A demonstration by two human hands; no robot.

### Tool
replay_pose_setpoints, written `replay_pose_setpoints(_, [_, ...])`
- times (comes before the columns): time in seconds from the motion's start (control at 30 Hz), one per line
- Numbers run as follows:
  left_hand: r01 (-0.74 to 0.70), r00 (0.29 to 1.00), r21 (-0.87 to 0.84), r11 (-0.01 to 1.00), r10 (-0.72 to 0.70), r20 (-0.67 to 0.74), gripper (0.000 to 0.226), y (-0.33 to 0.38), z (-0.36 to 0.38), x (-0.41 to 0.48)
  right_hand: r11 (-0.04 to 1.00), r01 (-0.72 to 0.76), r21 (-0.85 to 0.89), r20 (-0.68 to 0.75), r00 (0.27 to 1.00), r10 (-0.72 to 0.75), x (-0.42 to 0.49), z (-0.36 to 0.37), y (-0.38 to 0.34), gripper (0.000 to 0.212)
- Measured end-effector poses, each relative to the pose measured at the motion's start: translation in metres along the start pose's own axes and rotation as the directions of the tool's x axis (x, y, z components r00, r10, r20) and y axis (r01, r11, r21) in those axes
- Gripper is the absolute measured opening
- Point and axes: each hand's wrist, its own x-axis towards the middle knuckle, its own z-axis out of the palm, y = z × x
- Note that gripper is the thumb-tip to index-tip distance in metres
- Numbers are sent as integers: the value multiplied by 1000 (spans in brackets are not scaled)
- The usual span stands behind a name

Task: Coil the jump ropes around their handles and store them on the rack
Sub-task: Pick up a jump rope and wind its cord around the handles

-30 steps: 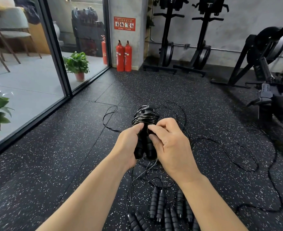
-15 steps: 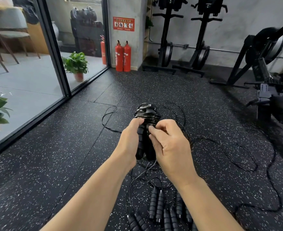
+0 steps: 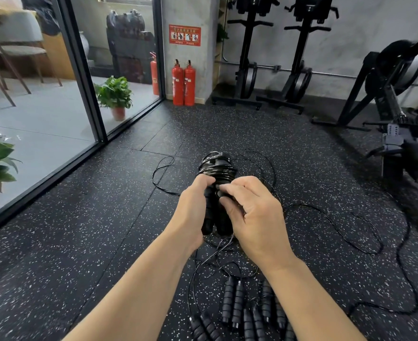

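I hold a pair of black jump-rope handles (image 3: 215,217) upright in front of me, with thin black rope coiled (image 3: 217,170) around their upper part. My left hand (image 3: 193,212) grips the handles from the left side. My right hand (image 3: 254,217) pinches the rope against the handles with thumb and fingertips just below the coil. Loose black rope (image 3: 346,230) trails over the floor to the right. Several more black ribbed handles (image 3: 237,306) lie on the floor below my arms. No rack is recognisable.
The floor is black speckled rubber (image 3: 104,242). A glass wall with a dark frame (image 3: 85,77) runs along the left, with potted plants (image 3: 114,94) behind it. Two red fire extinguishers (image 3: 183,82) stand by a pillar. Black gym machines (image 3: 400,94) line the back and right.
My right fingertips have shifted slightly along the handles below the coil. Both hands and the bundle stay in nearly the same place.
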Motion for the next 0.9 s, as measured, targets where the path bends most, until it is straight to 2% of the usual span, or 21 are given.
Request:
replay_pose_setpoints(0.1, [-55, 998, 81, 995, 58, -25, 24, -1, 2, 0, 998, -61, 25, -17, 998, 61, 0, -3, 1, 15])
replay_pose_setpoints(0.2, [-75, 993, 157, 985, 89, -83, 56, -1, 7, -2, 987, -160, 7, -27, 987, 160, 0, -3, 0, 18])
replay_pose_setpoints(0.23, [-76, 991, 170, 983, 93, -94, 61, -1, 8, -3, 983, -185, -3, -29, 982, 184, 1, -3, -1, 20])
replay_pose_setpoints(0.4, [-65, 990, 198, 978, 88, -109, 31, 1, 9, -3, 978, -200, -51, -66, 978, 196, 0, 0, -2, 25])
replay_pose_setpoints(0.53, [-37, 994, 160, 986, 52, -94, 57, 2, 11, -2, 977, -201, -68, -36, 979, 199, 2, -1, -2, 30])
replay_pose_setpoints(0.7, [-1, 997, 150, 989, 12, -71, 63, 2, 10, -1, 983, -180, -34, 8, 984, 180, 4, -6, -2, 36])
replay_pose_setpoints(0.77, [24, 999, 158, 987, -20, -28, 55, 3, 8, -1, 984, -172, -42, 26, 985, 173, 3, -8, -3, 38])
replay_pose_setpoints(0.87, [49, 995, 120, 992, -59, 74, 18, 3, 6, 1, 980, -198, -23, 44, 979, 199, 2, -10, -1, 39])
replay_pose_setpoints(0.9, [55, 993, 100, 993, -65, 96, 16, 2, 5, 2, 972, -235, -3, 42, 971, 234, 2, -11, 0, 38])
